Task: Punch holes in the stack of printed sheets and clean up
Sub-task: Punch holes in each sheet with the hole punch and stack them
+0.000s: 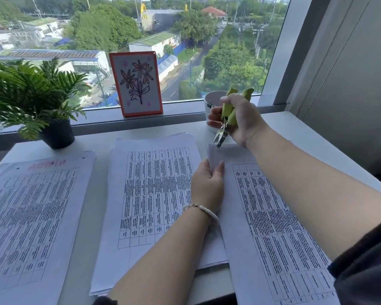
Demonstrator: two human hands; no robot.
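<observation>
Punch poised over the right-hand sheets.
My right hand gripped the green hole punch at one o'clock; my left hand pinched the right-hand sheets.

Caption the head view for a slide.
Right hand brings green hole punch to sheet held by left hand.

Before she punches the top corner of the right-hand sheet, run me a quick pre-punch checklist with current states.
1. Right hand grips the green hole punch: ok.
2. Left hand holds the right sheet by its left edge: ok.
3. Punch nose over the sheet's top-left corner: ok.
4. Paper seated between the punch's metal tips: cannot tell.
5. White cup clear of the punch: cannot tell; it stands directly behind.
</observation>
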